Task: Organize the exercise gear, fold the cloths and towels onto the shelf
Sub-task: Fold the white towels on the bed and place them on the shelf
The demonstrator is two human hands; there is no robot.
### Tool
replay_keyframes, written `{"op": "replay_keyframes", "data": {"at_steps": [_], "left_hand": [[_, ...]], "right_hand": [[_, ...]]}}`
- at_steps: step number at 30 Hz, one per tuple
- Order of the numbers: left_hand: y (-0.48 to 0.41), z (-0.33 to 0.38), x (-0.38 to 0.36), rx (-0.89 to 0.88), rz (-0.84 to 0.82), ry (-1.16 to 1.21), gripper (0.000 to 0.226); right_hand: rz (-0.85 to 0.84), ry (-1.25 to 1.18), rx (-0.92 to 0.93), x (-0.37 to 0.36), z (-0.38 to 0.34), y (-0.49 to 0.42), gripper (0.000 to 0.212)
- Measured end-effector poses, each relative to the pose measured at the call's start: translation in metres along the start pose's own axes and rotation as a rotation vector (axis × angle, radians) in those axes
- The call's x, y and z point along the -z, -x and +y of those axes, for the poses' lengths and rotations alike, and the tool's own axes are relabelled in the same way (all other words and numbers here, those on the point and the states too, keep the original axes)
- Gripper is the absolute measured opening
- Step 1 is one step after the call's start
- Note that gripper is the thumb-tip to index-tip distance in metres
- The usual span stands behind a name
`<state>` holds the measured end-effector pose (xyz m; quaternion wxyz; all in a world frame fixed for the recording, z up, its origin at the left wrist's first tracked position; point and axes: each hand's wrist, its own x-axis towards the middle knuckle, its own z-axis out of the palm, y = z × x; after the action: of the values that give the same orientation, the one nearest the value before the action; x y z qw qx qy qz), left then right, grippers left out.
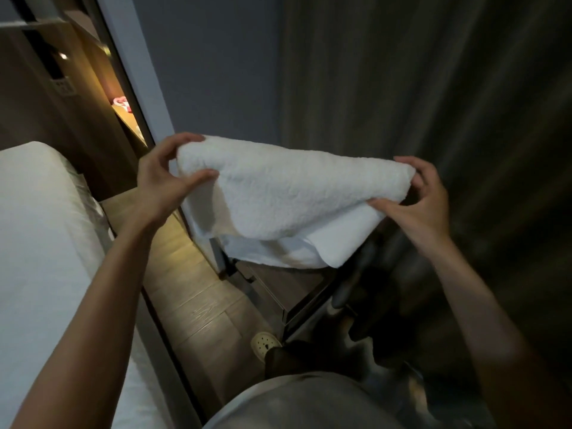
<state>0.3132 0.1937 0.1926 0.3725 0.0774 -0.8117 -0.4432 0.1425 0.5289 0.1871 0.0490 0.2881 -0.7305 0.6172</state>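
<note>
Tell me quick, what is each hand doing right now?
The left hand pinches the white towel at its left end.
The right hand pinches its right end.

Grey shirt (309, 404); dark trouser leg (286, 362); pale perforated clog (263, 342) on foot.

A white towel (272, 255) is recorded lying on the metal-framed shelf (221, 258); a pale perforated slipper (264, 343) is noted on the wood-plank floor (198, 305).

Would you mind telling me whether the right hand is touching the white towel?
Touching. The head view shows the right hand pinching the right end of the white towel.
</note>
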Motion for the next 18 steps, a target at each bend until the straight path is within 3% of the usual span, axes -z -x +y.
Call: {"op": "replay_keyframes", "data": {"at_steps": [3,8,12,18], "left_hand": [[0.003,0.001,-0.005,0.089,0.019,0.097,0.042],[-0.011,-0.004,-0.016,0.195,0.053,0.188,0.037],[-0.037,-0.025,-0.032,0.267,0.015,0.22,0.037],[-0.075,-0.118,-0.08,0.626,0.05,0.248,0.039]], "right_hand": [[0.05,0.011,0.03,0.001,-0.004,0.008,0.064],[0.08,-0.233,-0.033,-0.002,0.001,0.001,0.064],[0.133,-0.351,-0.164,-0.018,0.032,-0.026,0.066],[0.1,-0.253,-0.427,-0.061,0.124,-0.083,0.073]]}}
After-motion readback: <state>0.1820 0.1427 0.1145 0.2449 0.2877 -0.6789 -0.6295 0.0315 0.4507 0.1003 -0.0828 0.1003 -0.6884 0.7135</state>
